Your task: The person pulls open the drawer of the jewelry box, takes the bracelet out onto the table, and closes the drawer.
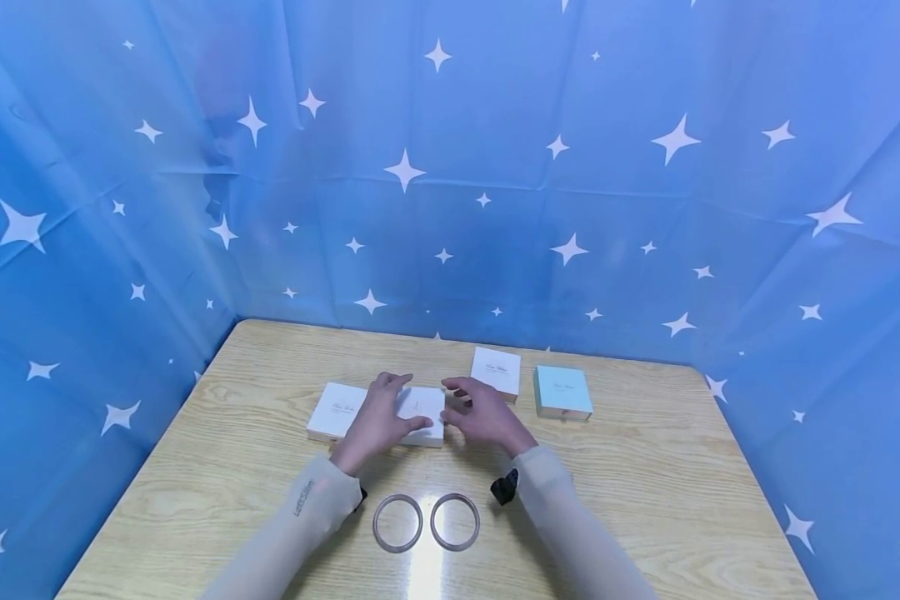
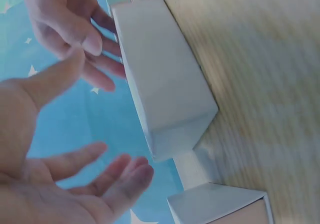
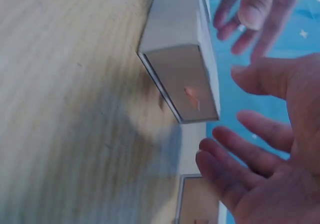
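Observation:
A flat white box [image 1: 422, 429] lies on the table between my two hands in the head view. My left hand [image 1: 381, 421] is at its left side, thumb and fingers spread and relaxed. From the right side, my right hand [image 1: 485, 410] faces it with loosely bent, parted fingers. The left wrist view shows the same white box [image 2: 165, 68] just beyond the left fingertips, with nothing gripped. In the right wrist view, the end of the white box [image 3: 185, 83] bears a small orange-pink tab. Whether any fingertip touches the box, I cannot tell.
Another white box [image 1: 335, 410] lies left of the middle one, partly behind the left hand. Farther back are a white box [image 1: 497, 367] and a teal box [image 1: 562, 390]. Two rings, a left ring [image 1: 376, 527] and a right ring [image 1: 477, 525], lie nearer. Blue star-patterned curtain surrounds the table.

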Tool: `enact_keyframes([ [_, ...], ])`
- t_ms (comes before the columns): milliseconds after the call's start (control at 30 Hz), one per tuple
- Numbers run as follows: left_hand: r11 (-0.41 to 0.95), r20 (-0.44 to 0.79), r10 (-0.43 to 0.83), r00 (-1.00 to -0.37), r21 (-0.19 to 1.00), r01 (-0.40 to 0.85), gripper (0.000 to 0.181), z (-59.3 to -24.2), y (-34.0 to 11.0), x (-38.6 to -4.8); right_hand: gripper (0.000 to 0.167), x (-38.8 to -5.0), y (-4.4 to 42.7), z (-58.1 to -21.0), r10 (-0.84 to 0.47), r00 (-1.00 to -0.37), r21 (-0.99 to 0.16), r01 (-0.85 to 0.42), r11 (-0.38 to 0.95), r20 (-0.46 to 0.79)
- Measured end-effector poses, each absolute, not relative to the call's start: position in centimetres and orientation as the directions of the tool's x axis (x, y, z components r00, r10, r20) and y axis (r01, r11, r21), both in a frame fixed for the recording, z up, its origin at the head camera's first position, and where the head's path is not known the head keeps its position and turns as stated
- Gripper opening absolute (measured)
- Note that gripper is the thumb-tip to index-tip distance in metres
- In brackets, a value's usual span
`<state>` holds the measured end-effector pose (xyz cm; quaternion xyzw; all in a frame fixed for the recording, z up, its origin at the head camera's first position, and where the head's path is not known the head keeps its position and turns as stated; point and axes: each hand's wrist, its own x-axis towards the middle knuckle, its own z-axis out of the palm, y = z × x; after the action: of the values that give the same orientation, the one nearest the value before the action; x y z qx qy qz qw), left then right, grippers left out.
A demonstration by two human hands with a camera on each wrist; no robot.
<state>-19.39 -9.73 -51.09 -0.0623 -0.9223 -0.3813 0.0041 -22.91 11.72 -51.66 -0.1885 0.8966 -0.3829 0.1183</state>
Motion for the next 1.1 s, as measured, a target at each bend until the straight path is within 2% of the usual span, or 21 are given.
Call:
enact_keyframes([
  [333,0.74,0.023,-0.018,-1.0,0.673,0.002,0.086,-51.5,-9.2,-17.3,0.053,-25.0,11.5,-50.9,-0.545,-0.834,-0.686,-0.346,0.64,-0.089],
  [467,0.735,-0.005,-0.048,-0.999,0.677,-0.039,0.077,-52.0,-9.2,-17.1,0.052,-25.6,11.2,-50.8,-0.571,-0.812,-0.701,-0.339,0.628,-0.119],
  [567,0.73,0.007,-0.053,-0.999,0.682,-0.034,0.063,-52.3,-9.2,-17.0,0.05,-26.1,11.0,-50.9,-0.584,-0.8,-0.703,-0.337,0.626,-0.137],
  [733,0.735,0.047,-0.037,-0.998,0.678,0.005,0.046,-52.6,-9.3,-17.1,0.046,-26.5,10.8,-51.4,-0.59,-0.795,-0.689,-0.349,0.635,-0.141],
  [1100,0.758,0.031,-0.042,-0.999,0.652,-0.011,0.044,-52.4,-9.2,-17.1,0.042,-26.4,10.7,-51.5,-0.564,-0.81,-0.693,-0.312,0.65,-0.164],
])
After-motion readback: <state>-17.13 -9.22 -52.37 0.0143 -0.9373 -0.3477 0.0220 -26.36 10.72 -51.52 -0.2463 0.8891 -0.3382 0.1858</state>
